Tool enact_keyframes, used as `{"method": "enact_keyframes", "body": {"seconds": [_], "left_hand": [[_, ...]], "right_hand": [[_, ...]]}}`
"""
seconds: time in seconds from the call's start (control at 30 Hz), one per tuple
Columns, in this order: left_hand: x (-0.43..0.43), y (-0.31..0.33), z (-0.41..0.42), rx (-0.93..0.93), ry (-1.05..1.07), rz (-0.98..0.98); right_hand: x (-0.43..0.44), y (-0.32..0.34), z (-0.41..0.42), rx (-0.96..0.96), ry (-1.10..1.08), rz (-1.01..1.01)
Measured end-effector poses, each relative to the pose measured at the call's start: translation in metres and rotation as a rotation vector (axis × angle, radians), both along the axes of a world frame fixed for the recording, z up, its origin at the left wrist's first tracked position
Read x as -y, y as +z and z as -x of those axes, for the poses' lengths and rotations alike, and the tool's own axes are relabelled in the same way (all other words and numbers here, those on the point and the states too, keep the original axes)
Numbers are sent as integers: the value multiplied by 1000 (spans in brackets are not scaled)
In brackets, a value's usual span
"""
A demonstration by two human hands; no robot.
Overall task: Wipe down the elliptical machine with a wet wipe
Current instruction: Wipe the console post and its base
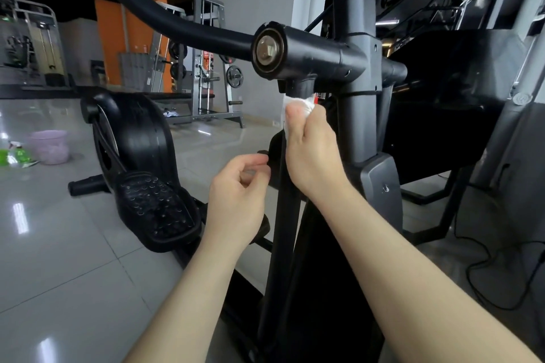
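Note:
The black elliptical machine [356,74] fills the middle of the view, with its round pivot hub [268,50] above my hands. My right hand [312,150] is shut on a crumpled white wet wipe [298,103] and presses it against the black swing arm [283,215] just below the hub. My left hand [239,186] is lower and to the left, fingers curled close to a small black knob [264,153] on that arm; whether it grips the knob is unclear. The studded foot pedal [156,209] lies at lower left.
The black flywheel cover [138,132] stands behind the pedal. On the glossy tile floor at far left sit a pink basket [50,146] and a green spray bottle [20,155]. Weight racks [206,68] stand at the back. Black cables [501,274] trail on the floor at right.

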State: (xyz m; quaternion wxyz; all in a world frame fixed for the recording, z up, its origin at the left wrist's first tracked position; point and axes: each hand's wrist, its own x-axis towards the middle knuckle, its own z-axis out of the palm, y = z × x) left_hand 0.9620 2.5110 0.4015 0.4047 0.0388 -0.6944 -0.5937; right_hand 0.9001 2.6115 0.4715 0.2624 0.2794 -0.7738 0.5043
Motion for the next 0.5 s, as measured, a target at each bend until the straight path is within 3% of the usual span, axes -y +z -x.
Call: {"method": "enact_keyframes", "body": {"seconds": [0.27,0.5], "left_hand": [[2,-18,-2,110,17,65],[8,-42,-9,169,46,35]], "right_hand": [[-5,-101,-10,167,94,-3],[3,-19,1,72,59,14]]}}
